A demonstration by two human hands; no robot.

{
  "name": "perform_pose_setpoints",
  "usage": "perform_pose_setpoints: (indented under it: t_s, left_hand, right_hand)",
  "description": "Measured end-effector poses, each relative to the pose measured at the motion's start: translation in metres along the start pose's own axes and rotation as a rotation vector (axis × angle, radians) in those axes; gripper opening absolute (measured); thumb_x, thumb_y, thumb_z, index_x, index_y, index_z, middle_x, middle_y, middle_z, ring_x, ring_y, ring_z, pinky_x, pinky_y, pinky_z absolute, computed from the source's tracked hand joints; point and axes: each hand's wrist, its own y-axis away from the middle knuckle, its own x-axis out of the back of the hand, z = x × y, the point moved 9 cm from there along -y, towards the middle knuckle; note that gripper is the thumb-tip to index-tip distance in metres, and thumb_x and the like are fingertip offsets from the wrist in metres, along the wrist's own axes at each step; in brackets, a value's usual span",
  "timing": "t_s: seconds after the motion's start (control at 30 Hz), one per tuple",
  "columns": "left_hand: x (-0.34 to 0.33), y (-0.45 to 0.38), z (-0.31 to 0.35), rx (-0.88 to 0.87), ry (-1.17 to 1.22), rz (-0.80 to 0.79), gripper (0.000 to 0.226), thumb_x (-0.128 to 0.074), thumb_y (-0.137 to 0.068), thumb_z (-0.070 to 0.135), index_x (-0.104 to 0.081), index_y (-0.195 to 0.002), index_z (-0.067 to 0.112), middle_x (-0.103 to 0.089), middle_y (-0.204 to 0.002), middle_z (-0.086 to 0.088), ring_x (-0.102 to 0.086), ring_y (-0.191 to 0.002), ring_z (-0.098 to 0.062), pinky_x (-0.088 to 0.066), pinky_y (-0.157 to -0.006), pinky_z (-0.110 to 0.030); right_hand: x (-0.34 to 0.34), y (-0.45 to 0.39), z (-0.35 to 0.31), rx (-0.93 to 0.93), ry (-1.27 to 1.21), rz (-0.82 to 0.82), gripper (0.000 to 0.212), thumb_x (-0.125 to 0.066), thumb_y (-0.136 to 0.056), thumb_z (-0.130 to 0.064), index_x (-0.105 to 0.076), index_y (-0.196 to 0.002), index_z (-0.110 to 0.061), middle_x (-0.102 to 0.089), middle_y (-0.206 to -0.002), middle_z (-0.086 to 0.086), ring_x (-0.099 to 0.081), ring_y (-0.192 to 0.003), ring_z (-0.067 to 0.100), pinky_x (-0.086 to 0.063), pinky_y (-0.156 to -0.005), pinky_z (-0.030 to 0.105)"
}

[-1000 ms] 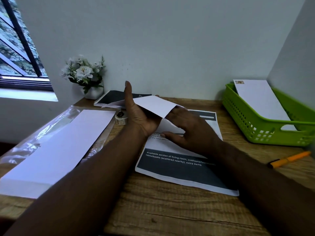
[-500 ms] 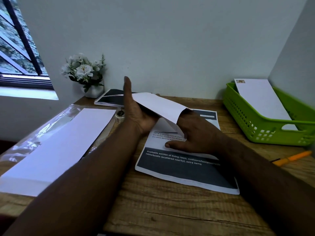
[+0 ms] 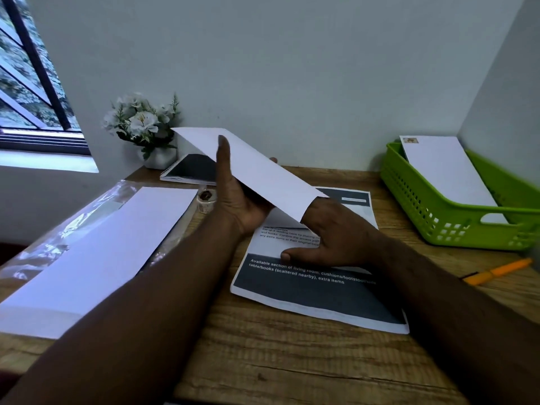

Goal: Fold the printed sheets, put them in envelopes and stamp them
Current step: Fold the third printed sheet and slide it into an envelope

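Observation:
My left hand (image 3: pixel 236 197) grips a long white envelope (image 3: pixel 263 173) and holds it tilted, far end raised toward the wall. Its thumb lies on the front and its fingers are behind. The fingers of my right hand (image 3: pixel 336 238) are inside the envelope's open near end and hidden there. Its thumb lies spread on the printed sheets (image 3: pixel 315 296) stacked flat on the desk. The envelope's flap (image 3: pixel 280 222) hangs below the opening. A stack of blank envelopes (image 3: pixel 102 252) lies at the left on clear plastic wrap (image 3: pixel 58 229).
A green basket (image 3: pixel 438 229) at the right holds a stamped envelope (image 3: pixel 447 171). An orange pen (image 3: pixel 496 271) lies in front of it. A small roll (image 3: pixel 206 198), a spiral notebook (image 3: pixel 193 169) and a pot of white flowers (image 3: pixel 143 124) stand behind my left hand.
My left hand has tilted the envelope's far end higher, and the envelope has slid further over my right hand's fingers.

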Motion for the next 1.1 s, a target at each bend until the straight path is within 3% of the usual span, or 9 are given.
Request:
perform_pose_setpoints:
  t_s: [0.2, 0.3, 0.4, 0.5, 0.6, 0.77, 0.87, 0.97, 1.1]
  left_hand:
    - [-0.005, 0.001, -0.011, 0.023, 0.018, -0.005, 0.086, -0.086, -0.042, 0.056, -0.057, -0.111, 0.014, -0.067, -0.089, -0.012, -0.068, -0.079, -0.028, -0.056, -0.075, -0.044]
    - [0.004, -0.002, 0.003, -0.051, 0.016, 0.046, 0.051, -0.067, -0.077, 0.054, -0.057, -0.111, 0.017, -0.070, -0.090, -0.008, -0.067, -0.085, -0.027, -0.055, -0.077, -0.043]
    - [0.013, -0.005, 0.015, -0.055, 0.052, 0.072, 0.050, -0.061, -0.079, 0.058, -0.058, -0.111, 0.020, -0.069, -0.097, -0.007, -0.066, -0.091, -0.028, -0.053, -0.084, -0.044]
    - [0.020, -0.006, 0.020, -0.034, 0.109, 0.083, 0.047, -0.063, -0.077, 0.059, -0.061, -0.104, 0.021, -0.070, -0.094, -0.006, -0.068, -0.085, -0.027, -0.054, -0.081, -0.045]
    - [0.021, -0.005, 0.021, -0.031, 0.130, 0.085, 0.046, -0.064, -0.077, 0.059, -0.061, -0.101, 0.020, -0.071, -0.090, -0.005, -0.069, -0.081, -0.026, -0.055, -0.078, -0.043]
    - [0.023, -0.006, 0.022, -0.040, 0.102, 0.099, 0.048, -0.062, -0.078, 0.061, -0.061, -0.103, 0.020, -0.071, -0.090, -0.005, -0.070, -0.081, -0.026, -0.055, -0.081, -0.044]
    - [0.024, -0.007, 0.026, -0.083, 0.111, 0.095, 0.049, -0.063, -0.079, 0.058, -0.060, -0.108, 0.019, -0.069, -0.095, -0.007, -0.068, -0.088, -0.028, -0.053, -0.085, -0.047]
    - [0.024, -0.006, 0.033, -0.126, 0.125, 0.087, 0.043, -0.060, -0.083, 0.055, -0.060, -0.105, 0.018, -0.070, -0.092, -0.006, -0.069, -0.083, -0.026, -0.055, -0.079, -0.043]
    - [0.024, -0.006, 0.037, -0.144, 0.136, 0.081, 0.040, -0.058, -0.085, 0.054, -0.060, -0.101, 0.018, -0.071, -0.088, -0.006, -0.070, -0.079, -0.025, -0.056, -0.074, -0.040]
  right_hand:
    - [0.013, 0.003, -0.005, 0.038, -0.134, 0.104, 0.075, -0.065, -0.082, -0.052, -0.045, -0.140, -0.009, -0.047, -0.144, 0.006, -0.043, -0.132, 0.015, -0.036, -0.108, 0.027]
    - [0.036, 0.010, -0.003, 0.059, -0.254, 0.350, 0.051, -0.066, -0.083, -0.043, -0.064, -0.121, -0.009, -0.068, -0.119, 0.002, -0.063, -0.106, 0.011, -0.051, -0.087, 0.026]
    - [0.056, 0.022, 0.024, -0.048, -0.237, 0.600, 0.023, -0.071, -0.085, -0.026, -0.074, -0.099, -0.008, -0.074, -0.098, 0.000, -0.067, -0.090, 0.007, -0.053, -0.082, 0.031]
    - [0.032, 0.020, 0.068, -0.282, -0.242, 0.312, 0.035, -0.072, -0.081, -0.040, -0.070, -0.111, -0.023, -0.067, -0.117, -0.011, -0.060, -0.111, 0.004, -0.046, -0.098, 0.031]
    - [-0.014, 0.030, 0.091, -0.450, -0.165, -0.168, 0.057, -0.070, -0.079, -0.050, -0.055, -0.131, -0.030, -0.048, -0.141, -0.012, -0.042, -0.131, 0.005, -0.022, -0.103, 0.010]
    - [-0.011, 0.031, 0.098, -0.491, -0.103, -0.140, 0.042, -0.061, -0.088, -0.046, -0.062, -0.124, -0.025, -0.059, -0.130, -0.010, -0.052, -0.116, 0.006, -0.029, -0.088, 0.012]
    - [0.007, 0.021, 0.089, -0.369, 0.092, 0.026, 0.024, -0.049, -0.095, -0.035, -0.069, -0.096, -0.022, -0.071, -0.094, -0.005, -0.061, -0.079, 0.016, -0.034, -0.066, 0.025]
    - [0.045, 0.032, 0.099, -0.525, 0.276, 0.398, 0.016, -0.054, -0.092, -0.020, -0.068, -0.095, -0.015, -0.071, -0.086, 0.012, -0.065, -0.077, 0.034, -0.045, -0.062, 0.035]
    - [0.080, 0.069, 0.121, -0.717, -0.336, 0.914, 0.019, -0.058, -0.089, -0.013, -0.072, -0.100, -0.011, -0.073, -0.091, 0.007, -0.067, -0.084, 0.020, -0.050, -0.076, 0.028]
